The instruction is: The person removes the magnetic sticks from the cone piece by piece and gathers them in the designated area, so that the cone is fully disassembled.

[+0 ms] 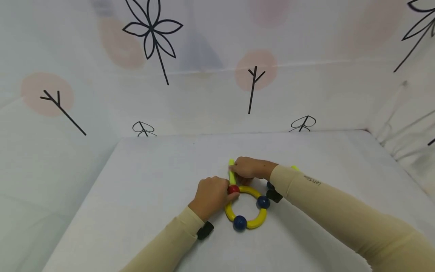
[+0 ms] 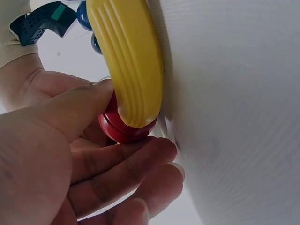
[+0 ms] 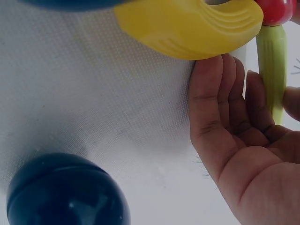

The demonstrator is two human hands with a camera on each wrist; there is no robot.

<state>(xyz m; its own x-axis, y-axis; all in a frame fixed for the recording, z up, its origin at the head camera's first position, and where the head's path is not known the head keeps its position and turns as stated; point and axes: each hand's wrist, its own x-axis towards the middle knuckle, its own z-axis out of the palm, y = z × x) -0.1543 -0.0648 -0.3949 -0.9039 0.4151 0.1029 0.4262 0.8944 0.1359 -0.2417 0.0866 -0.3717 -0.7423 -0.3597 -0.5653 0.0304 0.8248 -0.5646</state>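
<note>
My left hand (image 1: 211, 193) holds a red ball (image 1: 233, 189) between thumb and fingers. The ball belongs to a ring of curved yellow bars (image 1: 257, 220) and blue balls (image 1: 239, 223) lying on the table. In the left wrist view, one grooved yellow bar (image 2: 131, 61) meets the red ball (image 2: 115, 126) by my thumb. My right hand (image 1: 249, 169) pinches a straight yellow-green rod (image 1: 232, 177), which points away from the ring. One end of the rod (image 3: 273, 70) meets the red ball in the right wrist view.
Beside the right wrist a loose blue ball (image 1: 270, 185) is partly covered by the arm. A yellow-green piece (image 1: 295, 168) peeks out behind the right sleeve. The white tabletop (image 1: 153, 177) runs back to a printed cloth wall (image 1: 204, 102).
</note>
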